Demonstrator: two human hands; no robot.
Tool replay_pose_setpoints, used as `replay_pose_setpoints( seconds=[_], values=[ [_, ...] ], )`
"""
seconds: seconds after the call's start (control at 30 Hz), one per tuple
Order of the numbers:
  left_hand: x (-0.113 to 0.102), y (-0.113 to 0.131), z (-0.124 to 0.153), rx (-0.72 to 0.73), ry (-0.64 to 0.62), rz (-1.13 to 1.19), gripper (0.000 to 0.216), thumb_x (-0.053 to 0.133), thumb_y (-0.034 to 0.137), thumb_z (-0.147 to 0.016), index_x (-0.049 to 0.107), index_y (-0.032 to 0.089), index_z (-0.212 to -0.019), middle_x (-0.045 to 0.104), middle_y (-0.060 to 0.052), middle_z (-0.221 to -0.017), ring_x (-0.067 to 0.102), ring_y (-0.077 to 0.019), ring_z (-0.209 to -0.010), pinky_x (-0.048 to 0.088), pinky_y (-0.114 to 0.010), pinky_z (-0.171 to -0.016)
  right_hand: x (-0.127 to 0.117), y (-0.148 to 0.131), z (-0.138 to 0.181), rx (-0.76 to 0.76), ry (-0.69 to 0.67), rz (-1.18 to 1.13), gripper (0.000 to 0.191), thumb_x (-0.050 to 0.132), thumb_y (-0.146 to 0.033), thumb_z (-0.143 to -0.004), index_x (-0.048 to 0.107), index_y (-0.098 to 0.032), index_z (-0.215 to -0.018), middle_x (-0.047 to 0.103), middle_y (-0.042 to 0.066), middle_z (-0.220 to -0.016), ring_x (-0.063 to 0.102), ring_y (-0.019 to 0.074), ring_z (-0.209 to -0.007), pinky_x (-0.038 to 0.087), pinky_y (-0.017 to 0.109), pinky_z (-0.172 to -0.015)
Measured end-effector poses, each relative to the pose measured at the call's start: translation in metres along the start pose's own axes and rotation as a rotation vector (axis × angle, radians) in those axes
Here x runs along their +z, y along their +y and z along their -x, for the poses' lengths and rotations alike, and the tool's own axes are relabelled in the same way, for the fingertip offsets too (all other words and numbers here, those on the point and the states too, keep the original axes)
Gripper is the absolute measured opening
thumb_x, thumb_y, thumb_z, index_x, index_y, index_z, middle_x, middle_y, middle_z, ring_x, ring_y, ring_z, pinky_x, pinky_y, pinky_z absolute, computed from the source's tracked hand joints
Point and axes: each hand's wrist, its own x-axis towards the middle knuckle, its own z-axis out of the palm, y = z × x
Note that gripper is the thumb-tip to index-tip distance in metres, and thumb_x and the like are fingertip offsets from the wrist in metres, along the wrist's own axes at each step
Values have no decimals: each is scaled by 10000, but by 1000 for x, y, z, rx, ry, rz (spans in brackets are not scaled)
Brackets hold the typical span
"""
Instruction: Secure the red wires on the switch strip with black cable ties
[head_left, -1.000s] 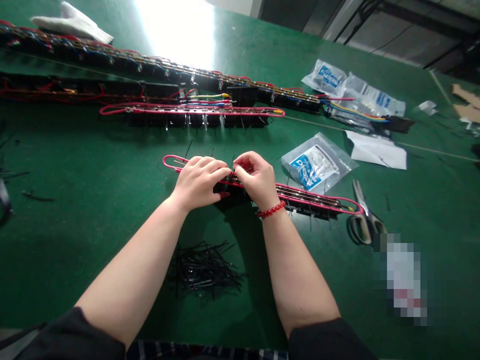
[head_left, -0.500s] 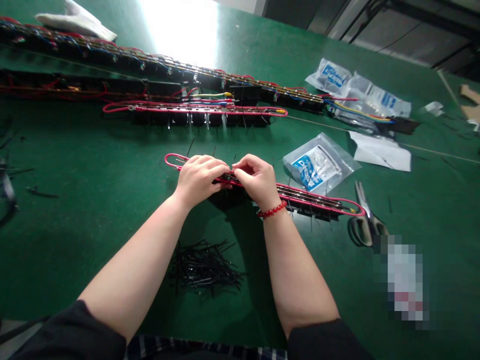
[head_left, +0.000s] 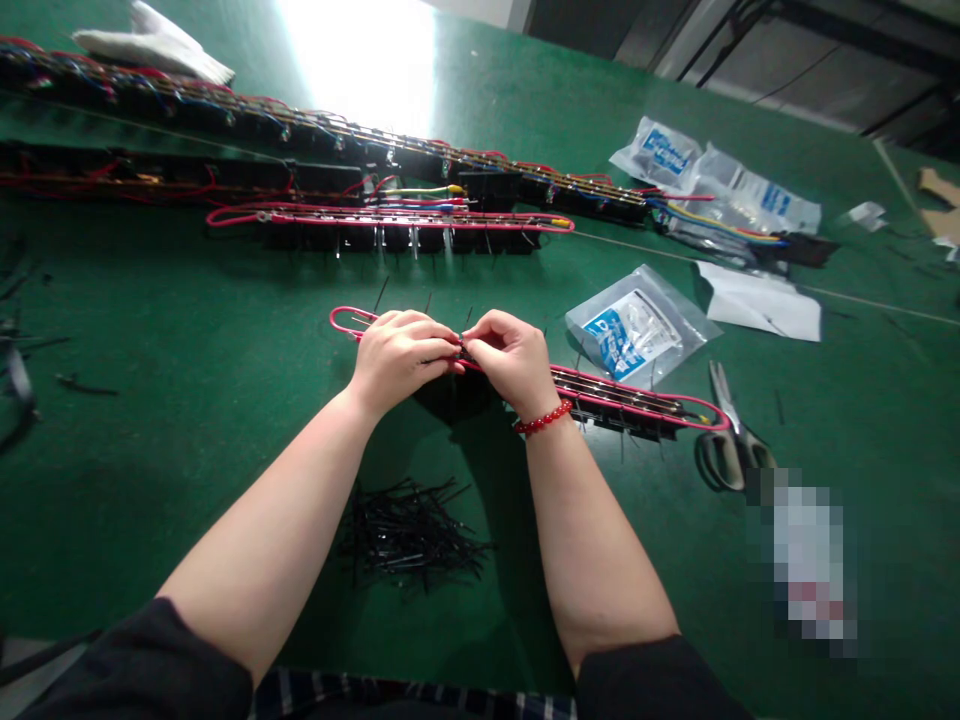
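Note:
A long black strip assembly (head_left: 622, 396) with red wire looped along it lies across the table before me, thin black tie ends sticking out of it. My left hand (head_left: 405, 355) is closed over its left-middle part, fingers bent around the wires. Close beside it, my right hand (head_left: 514, 360) pinches what looks like a black cable tie at the strip, thumb against forefinger. The fingertips of both hands almost meet and hide most of the tie. Nearer to me is a pile of loose black cable ties (head_left: 412, 530).
Scissors (head_left: 731, 430) lie at the strip's right end. Behind are a labelled plastic bag (head_left: 637, 325), a white paper (head_left: 761, 302), another red-wired strip (head_left: 405, 218) and long wired bars (head_left: 337, 130). A white glove (head_left: 154, 45) rests at the back left.
The fingertips of both hands have shifted slightly at the same spot on the strip. The strip and the other things stay where they were.

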Motion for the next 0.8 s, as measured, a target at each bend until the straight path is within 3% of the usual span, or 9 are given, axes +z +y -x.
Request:
replay_pose_setpoints(
  seconds=[0.3,0.8],
  values=[
    [-2,3,-2,-51,-9,55,238,671,398,-943,778,274,-771,804,26,-919,700,-175,-881,483,-339,-851,0,-3,0,8,-10,43,50,627,-216,-758,655,-202,-719,680,-9,-704,602,144,-659,463,260,-627],
    [-2,7,-2,-143,-19,32,153,716,374,-889,741,239,-823,776,-5,-851,694,-203,-854,505,-353,-831,-1,0,-1,1,-48,36,65,631,-217,-775,694,-207,-790,701,3,-749,630,155,-694,490,279,-654]
  ],
)
